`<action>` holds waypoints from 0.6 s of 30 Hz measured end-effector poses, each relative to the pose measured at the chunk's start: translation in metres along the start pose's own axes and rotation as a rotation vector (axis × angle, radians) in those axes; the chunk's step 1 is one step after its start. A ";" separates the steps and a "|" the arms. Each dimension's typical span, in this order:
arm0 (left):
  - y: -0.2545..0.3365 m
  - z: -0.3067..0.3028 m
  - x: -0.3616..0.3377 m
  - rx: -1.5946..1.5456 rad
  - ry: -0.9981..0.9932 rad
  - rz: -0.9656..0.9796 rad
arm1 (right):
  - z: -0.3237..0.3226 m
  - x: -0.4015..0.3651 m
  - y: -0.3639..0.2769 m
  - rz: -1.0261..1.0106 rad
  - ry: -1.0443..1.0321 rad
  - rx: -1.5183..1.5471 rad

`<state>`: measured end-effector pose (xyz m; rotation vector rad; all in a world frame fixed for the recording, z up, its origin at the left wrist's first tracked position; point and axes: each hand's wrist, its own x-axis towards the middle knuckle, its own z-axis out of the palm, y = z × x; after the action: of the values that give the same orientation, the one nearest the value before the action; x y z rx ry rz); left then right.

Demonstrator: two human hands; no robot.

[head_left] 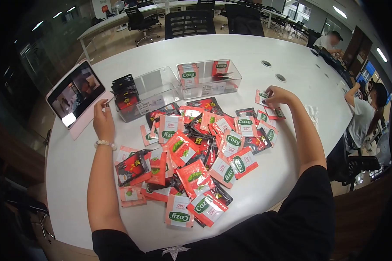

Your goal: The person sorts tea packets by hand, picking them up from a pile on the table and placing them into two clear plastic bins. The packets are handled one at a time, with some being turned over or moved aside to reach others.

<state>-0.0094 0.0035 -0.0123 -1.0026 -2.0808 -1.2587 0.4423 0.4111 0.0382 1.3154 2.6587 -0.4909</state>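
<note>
My right hand [279,95] pinches a pink-and-white Cozy tea sachet [261,97] at the right of the pile; another sachet [276,113] lies just below the fingers. My left hand [103,115], with a beaded bracelet on its wrist, is raised beside the tablet's lower right corner. Its fingers point upward and hold nothing I can see. Between my arms spreads a loose heap of Cozy sachets [193,177] and black-and-red sachets [132,168]. Behind the heap, one clear bin [161,105] has black sachets [125,93] at its left end. The other clear bin [209,90] contains pink Cozy sachets [188,75].
A tablet [76,93] in a pink case leans at the left. The white table [130,55] has two round cable holes toward the back right. Office chairs [190,24] stand beyond it. Two other people sit at the right, one in a light shirt [362,114].
</note>
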 end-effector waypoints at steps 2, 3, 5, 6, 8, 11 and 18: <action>0.004 -0.003 -0.001 0.008 0.009 -0.003 | 0.000 0.002 -0.004 -0.018 -0.013 -0.001; 0.004 -0.003 -0.001 0.002 0.016 0.010 | -0.003 0.000 -0.009 -0.022 -0.039 -0.003; 0.002 -0.004 -0.001 -0.008 -0.012 -0.016 | -0.002 0.001 -0.007 -0.110 -0.025 0.017; 0.002 -0.004 0.000 -0.006 -0.011 -0.012 | -0.005 0.002 -0.009 -0.152 0.050 0.014; -0.001 0.000 0.001 -0.007 -0.017 -0.005 | -0.012 0.004 -0.010 -0.228 0.196 0.011; -0.001 0.003 0.005 -0.016 -0.013 0.000 | -0.032 0.000 -0.045 -0.323 0.433 0.423; -0.002 0.001 0.003 -0.017 -0.050 -0.028 | -0.035 0.031 -0.177 -0.670 0.304 0.366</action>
<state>-0.0131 0.0048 -0.0115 -1.0251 -2.1320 -1.2793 0.2836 0.3462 0.1031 0.5375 3.3690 -0.9537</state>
